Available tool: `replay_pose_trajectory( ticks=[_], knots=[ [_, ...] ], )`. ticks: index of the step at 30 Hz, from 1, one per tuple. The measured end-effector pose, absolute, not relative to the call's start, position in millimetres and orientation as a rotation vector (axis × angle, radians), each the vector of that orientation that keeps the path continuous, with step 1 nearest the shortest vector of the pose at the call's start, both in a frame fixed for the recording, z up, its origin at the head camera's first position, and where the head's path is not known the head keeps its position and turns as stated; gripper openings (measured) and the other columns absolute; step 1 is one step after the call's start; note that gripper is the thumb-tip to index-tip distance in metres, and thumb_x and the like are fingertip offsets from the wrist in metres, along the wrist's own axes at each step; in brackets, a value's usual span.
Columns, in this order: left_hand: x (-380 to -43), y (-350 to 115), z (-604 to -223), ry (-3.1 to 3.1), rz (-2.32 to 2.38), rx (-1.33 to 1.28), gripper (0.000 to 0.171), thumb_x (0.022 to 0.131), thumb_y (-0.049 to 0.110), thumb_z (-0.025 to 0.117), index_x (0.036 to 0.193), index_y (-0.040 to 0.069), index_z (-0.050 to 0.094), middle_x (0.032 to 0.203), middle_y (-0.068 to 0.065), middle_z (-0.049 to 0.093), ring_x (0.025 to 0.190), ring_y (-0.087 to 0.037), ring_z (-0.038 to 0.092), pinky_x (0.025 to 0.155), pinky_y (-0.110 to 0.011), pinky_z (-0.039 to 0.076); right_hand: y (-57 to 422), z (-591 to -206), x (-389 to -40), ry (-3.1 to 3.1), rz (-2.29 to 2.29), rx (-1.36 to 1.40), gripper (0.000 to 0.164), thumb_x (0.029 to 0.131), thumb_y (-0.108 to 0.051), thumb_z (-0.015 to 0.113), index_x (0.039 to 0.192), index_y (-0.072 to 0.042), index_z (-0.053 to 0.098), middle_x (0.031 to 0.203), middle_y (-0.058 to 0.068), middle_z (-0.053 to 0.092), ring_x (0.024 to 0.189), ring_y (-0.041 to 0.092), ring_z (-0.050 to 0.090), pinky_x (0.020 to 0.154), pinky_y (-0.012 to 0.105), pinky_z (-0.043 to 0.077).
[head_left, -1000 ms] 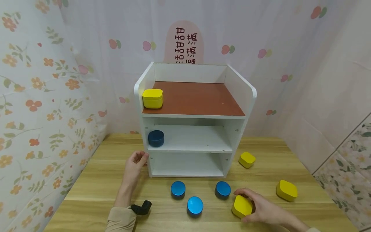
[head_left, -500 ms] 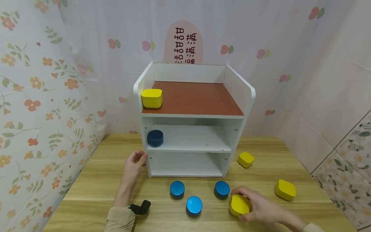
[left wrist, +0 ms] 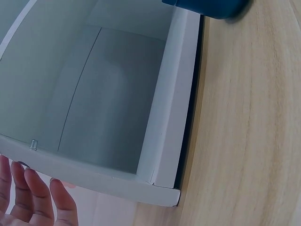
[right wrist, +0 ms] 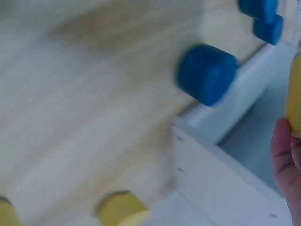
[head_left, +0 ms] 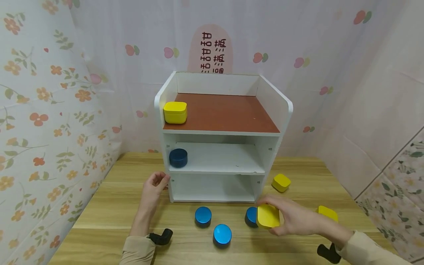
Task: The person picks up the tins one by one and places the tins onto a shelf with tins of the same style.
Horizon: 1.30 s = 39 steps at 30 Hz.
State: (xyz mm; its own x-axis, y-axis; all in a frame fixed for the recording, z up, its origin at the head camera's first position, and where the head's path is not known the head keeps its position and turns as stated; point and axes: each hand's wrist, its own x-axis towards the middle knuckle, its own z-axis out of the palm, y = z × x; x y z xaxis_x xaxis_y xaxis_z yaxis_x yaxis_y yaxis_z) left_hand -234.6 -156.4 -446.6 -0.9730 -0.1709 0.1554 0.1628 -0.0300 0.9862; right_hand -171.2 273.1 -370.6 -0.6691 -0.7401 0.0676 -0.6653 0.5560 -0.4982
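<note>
My right hand (head_left: 291, 217) pinches a yellow rounded-square box (head_left: 268, 216) between thumb and fingers, raised over the front right of the table. From the head, the box partly covers a blue round tin (head_left: 251, 217). In the right wrist view, only an edge of the yellow box (right wrist: 295, 96) shows, with a finger against it. My left hand (head_left: 155, 187) is at the left side panel of the white shelf unit (head_left: 216, 173), its fingers loosely bent. Those fingers (left wrist: 35, 195) lie right along the panel's edge in the left wrist view.
Two more blue tins (head_left: 203, 216) (head_left: 222, 235) stand before the shelf. A yellow box (head_left: 281, 183) stands right of it; another (head_left: 327, 212) is partly behind my right arm. A yellow box (head_left: 175, 112) sits on the top shelf, a dark blue tin (head_left: 178, 158) on the middle shelf.
My right hand has lifted the yellow box off the table and carried it left and toward the shelf unit. My left hand has stayed at the side panel.
</note>
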Motion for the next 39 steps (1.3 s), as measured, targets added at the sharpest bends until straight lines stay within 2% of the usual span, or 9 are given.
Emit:
replay_pose_trajectory(
  ticks=[4, 19, 30, 35, 39],
  knots=[
    [-233.6, -156.8, -445.4, -2.009, -2.101, 0.02, 0.026, 0.096, 0.017, 0.064, 0.108, -0.003, 0.053, 0.097, -0.001, 0.056, 0.088, -0.012, 0.055, 0.079, -0.029, 0.05, 256.5, -345.9, -176.3, 2.678, -0.676, -1.311, 0.068, 0.076, -0.02, 0.084, 0.132, -0.027, 0.047, 0.124, -0.01, 0.053, 0.104, 0.011, 0.051, 0.086, 0.029, 0.05],
    [-231.8, -160.7, -441.3, -2.011, -2.099, 0.029, 0.025, 0.096, 0.016, 0.064, 0.108, -0.003, 0.053, 0.096, -0.001, 0.056, 0.086, -0.011, 0.054, 0.078, -0.028, 0.05, 195.5, -246.4, -206.9, 2.742, -0.605, -1.527, 0.067, 0.075, -0.013, 0.082, 0.133, -0.018, 0.05, 0.129, -0.004, 0.053, 0.108, 0.014, 0.051, 0.087, 0.034, 0.05],
    [-236.3, -157.7, -445.0, -2.01, -2.1, 0.0, 0.025, 0.096, 0.016, 0.065, 0.108, -0.003, 0.054, 0.095, -0.001, 0.057, 0.086, -0.012, 0.055, 0.077, -0.028, 0.05, 162.1, -187.2, -223.4, 2.777, -0.681, -1.546, 0.064, 0.077, -0.015, 0.081, 0.134, -0.013, 0.052, 0.131, -0.005, 0.054, 0.112, 0.016, 0.048, 0.092, 0.037, 0.047],
    [-236.8, -156.8, -445.8, -2.011, -2.107, 0.004, 0.026, 0.096, 0.018, 0.064, 0.109, -0.003, 0.053, 0.096, -0.002, 0.057, 0.087, -0.011, 0.055, 0.078, -0.028, 0.05, 147.2, -168.9, -233.6, 2.758, -0.743, -1.503, 0.063, 0.078, -0.014, 0.08, 0.134, -0.014, 0.052, 0.127, -0.005, 0.054, 0.107, 0.016, 0.049, 0.084, 0.032, 0.053],
    [-235.1, -155.3, -446.0, -2.015, -2.102, 0.02, 0.027, 0.097, 0.018, 0.064, 0.11, -0.003, 0.053, 0.097, -0.003, 0.057, 0.087, -0.011, 0.055, 0.077, -0.028, 0.05, 138.4, -161.1, -243.6, 2.781, -0.758, -1.456, 0.061, 0.078, -0.017, 0.08, 0.133, -0.017, 0.054, 0.126, -0.005, 0.055, 0.104, 0.017, 0.049, 0.081, 0.034, 0.052]
  ],
)
